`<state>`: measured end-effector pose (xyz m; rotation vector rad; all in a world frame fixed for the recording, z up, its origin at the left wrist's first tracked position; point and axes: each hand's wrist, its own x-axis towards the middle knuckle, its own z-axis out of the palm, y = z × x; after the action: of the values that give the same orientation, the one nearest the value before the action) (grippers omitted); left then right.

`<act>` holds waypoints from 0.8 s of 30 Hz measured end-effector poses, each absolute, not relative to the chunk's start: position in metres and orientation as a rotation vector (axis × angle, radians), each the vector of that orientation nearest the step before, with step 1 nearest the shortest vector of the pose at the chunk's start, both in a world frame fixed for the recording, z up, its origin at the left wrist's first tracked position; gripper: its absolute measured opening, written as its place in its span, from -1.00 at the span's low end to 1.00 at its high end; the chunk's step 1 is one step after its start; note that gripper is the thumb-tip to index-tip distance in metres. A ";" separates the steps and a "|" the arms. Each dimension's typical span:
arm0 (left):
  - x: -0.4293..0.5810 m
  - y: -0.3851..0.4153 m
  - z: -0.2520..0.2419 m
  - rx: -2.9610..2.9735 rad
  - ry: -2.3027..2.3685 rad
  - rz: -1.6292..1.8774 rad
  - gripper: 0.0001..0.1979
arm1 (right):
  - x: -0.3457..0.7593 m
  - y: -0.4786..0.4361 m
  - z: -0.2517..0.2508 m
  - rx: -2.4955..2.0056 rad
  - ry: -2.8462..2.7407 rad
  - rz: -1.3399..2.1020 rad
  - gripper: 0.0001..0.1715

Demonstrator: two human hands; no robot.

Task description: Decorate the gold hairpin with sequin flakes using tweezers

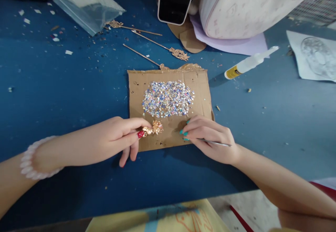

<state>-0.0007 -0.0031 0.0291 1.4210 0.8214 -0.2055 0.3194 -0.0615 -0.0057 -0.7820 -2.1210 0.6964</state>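
My left hand (115, 139) pinches a small gold ornament (154, 128) between thumb and forefinger, just over the near edge of a brown cardboard sheet (199, 84). A pile of tiny iridescent rhinestones (168, 99) lies on the middle of that sheet. My right hand (210, 139) is closed around a thin metal tool (214, 142), its fingertips resting on the cardboard to the right of the ornament. A white bead bracelet (28, 160) circles my left wrist.
Three gold hairpin sticks (152, 41) lie beyond the cardboard on the blue table (65, 91). A glue bottle (249, 63) lies to the right. A phone (175, 0), a pale bag (249, 7), a plastic zip bag (86, 4) and a paper sheet (312, 56) sit at the back.
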 end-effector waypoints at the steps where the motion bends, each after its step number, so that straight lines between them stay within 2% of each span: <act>1: 0.000 -0.003 0.029 1.419 0.821 -0.207 -0.58 | 0.319 -0.061 -0.006 -0.784 -2.113 0.688 -0.82; 17: 0.000 -0.005 0.027 1.437 0.826 -0.175 -0.59 | 0.318 -0.060 -0.005 -0.807 -2.124 0.701 -0.81; 24: -0.003 -0.005 0.024 1.444 0.827 -0.155 -0.56 | 0.320 -0.064 -0.001 -0.757 -2.272 0.494 -0.85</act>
<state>-0.0031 -0.0054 0.0240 1.4441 0.8270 -0.1554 0.3205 -0.0636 -0.0010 -0.7571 -2.2718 0.4940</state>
